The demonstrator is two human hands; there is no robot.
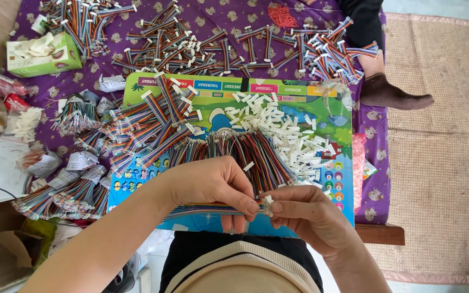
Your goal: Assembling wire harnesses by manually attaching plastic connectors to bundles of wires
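My left hand (218, 187) pinches a flat multicoloured ribbon cable (202, 209) near its end, low over a colourful cartoon-printed board (321, 108). My right hand (305, 214) meets it from the right, fingertips closed on a small white connector (267, 201) at the cable's tip. Just behind my hands lies a fan of loose ribbon cables (245, 149). A scatter of small white connectors (286, 127) covers the board to the right of that fan.
Finished cables with white ends (158, 116) pile up on the board's left, and more lie on the purple cloth (245, 13) behind. A green tissue box (42, 54) sits far left. Another person's foot in a dark sock (392, 93) rests at the right.
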